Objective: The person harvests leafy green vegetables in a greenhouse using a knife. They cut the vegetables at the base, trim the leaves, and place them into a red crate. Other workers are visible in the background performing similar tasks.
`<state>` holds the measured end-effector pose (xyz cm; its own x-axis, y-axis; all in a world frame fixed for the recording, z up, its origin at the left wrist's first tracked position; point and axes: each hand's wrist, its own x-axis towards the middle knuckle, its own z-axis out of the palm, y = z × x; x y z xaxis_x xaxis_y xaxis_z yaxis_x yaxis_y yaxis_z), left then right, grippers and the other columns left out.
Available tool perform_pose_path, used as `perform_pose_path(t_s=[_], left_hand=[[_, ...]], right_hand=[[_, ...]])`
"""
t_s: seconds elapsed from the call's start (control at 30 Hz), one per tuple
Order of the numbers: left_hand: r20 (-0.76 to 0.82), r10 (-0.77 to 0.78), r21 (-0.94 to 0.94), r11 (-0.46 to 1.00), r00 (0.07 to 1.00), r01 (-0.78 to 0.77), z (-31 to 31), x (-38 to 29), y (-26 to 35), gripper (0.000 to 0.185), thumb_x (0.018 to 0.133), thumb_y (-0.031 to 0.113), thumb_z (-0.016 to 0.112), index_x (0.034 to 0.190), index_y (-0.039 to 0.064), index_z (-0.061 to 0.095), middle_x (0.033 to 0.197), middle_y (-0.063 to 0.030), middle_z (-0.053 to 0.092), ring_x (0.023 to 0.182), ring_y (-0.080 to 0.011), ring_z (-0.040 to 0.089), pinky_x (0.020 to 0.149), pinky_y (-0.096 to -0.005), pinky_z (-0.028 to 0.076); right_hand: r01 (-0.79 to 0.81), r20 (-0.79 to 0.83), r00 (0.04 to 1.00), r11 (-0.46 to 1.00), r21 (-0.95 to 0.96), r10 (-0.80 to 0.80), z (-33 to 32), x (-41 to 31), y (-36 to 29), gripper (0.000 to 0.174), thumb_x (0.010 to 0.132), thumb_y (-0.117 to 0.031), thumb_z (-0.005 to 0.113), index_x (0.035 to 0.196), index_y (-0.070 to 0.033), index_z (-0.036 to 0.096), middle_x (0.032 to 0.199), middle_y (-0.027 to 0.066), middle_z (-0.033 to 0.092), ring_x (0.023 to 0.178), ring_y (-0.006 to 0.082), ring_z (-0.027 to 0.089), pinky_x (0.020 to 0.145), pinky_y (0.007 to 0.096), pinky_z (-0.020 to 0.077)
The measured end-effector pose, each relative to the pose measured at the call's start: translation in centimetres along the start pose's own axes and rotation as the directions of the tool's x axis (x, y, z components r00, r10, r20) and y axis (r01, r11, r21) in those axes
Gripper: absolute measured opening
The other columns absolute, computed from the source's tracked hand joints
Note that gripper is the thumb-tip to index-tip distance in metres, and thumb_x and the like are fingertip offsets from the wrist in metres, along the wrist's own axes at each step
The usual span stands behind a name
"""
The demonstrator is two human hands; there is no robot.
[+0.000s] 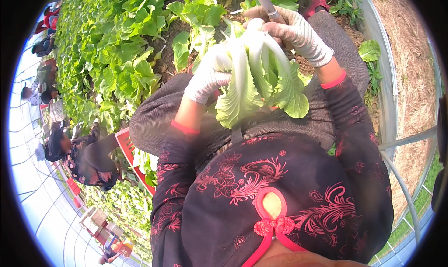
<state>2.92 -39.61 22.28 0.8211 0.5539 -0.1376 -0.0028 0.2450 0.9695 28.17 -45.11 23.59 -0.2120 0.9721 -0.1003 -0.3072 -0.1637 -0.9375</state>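
Note:
In front of my lap, a head of leafy greens (pixel 257 71) hangs with its pale stalk end up and its broad leaves down. My left hand (pixel 211 71), in a whitish knitted glove, grips it around the stalks at their left side. My right hand (pixel 292 34) wears a striped, soiled glove and is closed on a tool (pixel 267 4) with a greyish shaft. That tool points up out of the view, so its kind cannot be told. The fingers of my right hand are at the white base of the greens, and may touch it.
Dense leafy greens (pixel 105 57) grow to the left. A red plastic crate (pixel 134 158) holding leaves stands beside my left knee. A co-worker (pixel 87 151) crouches beyond it. Along the right runs a plastic-sheet edge (pixel 379 57), with metal tubes (pixel 402 183) behind.

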Motion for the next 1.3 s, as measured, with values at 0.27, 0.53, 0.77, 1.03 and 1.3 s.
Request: perform_pose_path(t_s=[0.27, 0.53, 0.77, 1.03, 1.3], left_hand=[[-0.232, 0.035, -0.273, 0.957, 0.972, -0.1, -0.7, -0.2, -3.3, 0.068, 0.068, 0.009, 0.084, 0.127, 0.005, 0.05, 0.116, -0.0068, 0.061, 0.104, -0.0162, 0.061, 0.092, -0.0315, 0.051], [-0.232, 0.006, -0.366, 0.926, 0.973, -0.094, 0.9, 0.4, -3.3, 0.057, 0.075, 0.013, 0.08, 0.126, 0.002, 0.056, 0.114, -0.0046, 0.064, 0.103, -0.0142, 0.061, 0.09, -0.0303, 0.051], [-0.405, 0.245, -0.317, 0.866, 0.881, -0.387, 1.9, -1.7, -1.7, 0.058, 0.07, 0.013, 0.083, 0.121, 0.01, 0.057, 0.105, 0.0021, 0.063, 0.099, -0.0077, 0.054, 0.088, -0.0276, 0.047], [-0.659, 0.57, 0.069, 0.695, 0.49, -0.715, 2.2, -6.3, 4.5, 0.046, 0.067, 0.012, 0.082, 0.108, 0.008, 0.06, 0.098, -0.0012, 0.068, 0.091, -0.0092, 0.063, 0.082, -0.0287, 0.052], [-0.794, 0.601, 0.301, 0.522, 0.094, -0.798, 2.8, -19.4, 9.1, 0.042, 0.074, 0.018, 0.076, 0.111, 0.007, 0.06, 0.105, -0.0032, 0.066, 0.096, -0.012, 0.063, 0.086, -0.0307, 0.052]], right_hand=[[0.143, -0.102, 0.984, 0.989, -0.033, -0.145, 2.5, 1.9, 0.8, 0.057, 0.085, -0.041, 0.074, 0.126, -0.003, 0.06, 0.11, 0.0032, 0.065, 0.1, 0.0094, 0.06, 0.091, 0.0261, 0.0466], [0.158, -0.234, 0.944, 0.94, -0.302, -0.234, 1.9, 2.7, 3.2, 0.06, 0.082, -0.03, 0.079, 0.129, -0.001, 0.055, 0.114, 0.0037, 0.064, 0.104, 0.0111, 0.058, 0.092, 0.0268, 0.0458], [0.172, -0.242, 0.944, 0.96, -0.222, -0.225, 5.0, 5.3, 1.1, 0.042, 0.09, -0.022, 0.071, 0.123, 0.001, 0.059, 0.11, 0.0034, 0.065, 0.098, 0.0115, 0.059, 0.088, 0.0248, 0.0457], [0.288, -0.067, 0.921, 0.785, -0.549, -0.384, 14.2, 5.8, -5.3, 0.047, 0.093, -0.041, 0.067, 0.108, 0.003, 0.06, 0.101, 0.0105, 0.064, 0.091, 0.0173, 0.055, 0.084, 0.0334, 0.0452], [0.485, 0.053, 0.867, 0.815, -0.316, -0.495, 23.2, 6.1, -7.3, 0.053, 0.095, -0.045, 0.055, 0.123, 0.0, 0.059, 0.108, 0.0103, 0.067, 0.074, 0.0136, 0.055, 0.068, 0.0254, 0.044]])
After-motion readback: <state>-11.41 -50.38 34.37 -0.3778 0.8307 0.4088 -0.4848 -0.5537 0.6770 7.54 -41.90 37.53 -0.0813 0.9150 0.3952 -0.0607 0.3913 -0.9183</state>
